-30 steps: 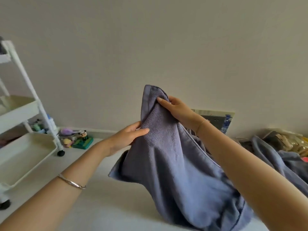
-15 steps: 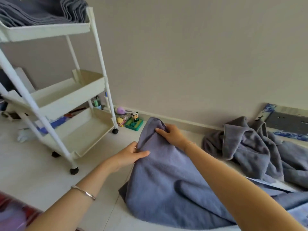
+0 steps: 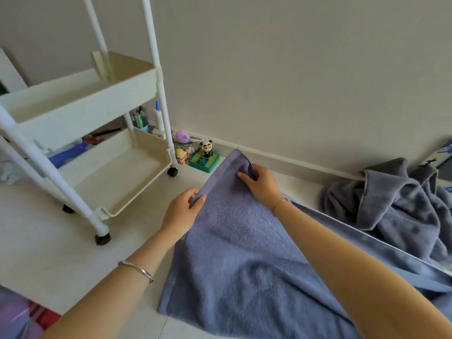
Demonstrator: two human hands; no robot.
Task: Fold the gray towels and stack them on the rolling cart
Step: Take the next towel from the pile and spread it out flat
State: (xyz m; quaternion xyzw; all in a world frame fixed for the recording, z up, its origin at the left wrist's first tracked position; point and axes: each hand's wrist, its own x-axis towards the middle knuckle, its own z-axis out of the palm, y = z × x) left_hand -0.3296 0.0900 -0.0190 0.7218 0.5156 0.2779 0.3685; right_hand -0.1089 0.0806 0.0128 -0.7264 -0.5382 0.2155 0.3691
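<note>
A gray-blue towel [image 3: 244, 260] lies spread on the white floor in front of me, its far corner pointing at the wall. My left hand [image 3: 182, 211] pinches the towel's left edge between thumb and fingers. My right hand [image 3: 261, 183] grips the fabric near the far corner. The white rolling cart [image 3: 80, 99] stands to the left, with its middle and bottom trays in view and holding no towels. A heap of crumpled gray towels [image 3: 393, 206] lies at the right by the wall.
Small toys sit at the baseboard beside the cart: a panda figure on a green box [image 3: 205, 157], a purple toy [image 3: 182, 137] and a yellow one. Bottles stand behind the cart. A framed panel [image 3: 444, 157] leans at the far right. Red and purple fabric shows bottom left.
The towel has come down from mid-air onto the floor and spread out. Both hands lowered with it, still holding its top end. My view tilted down and the cart came nearer.
</note>
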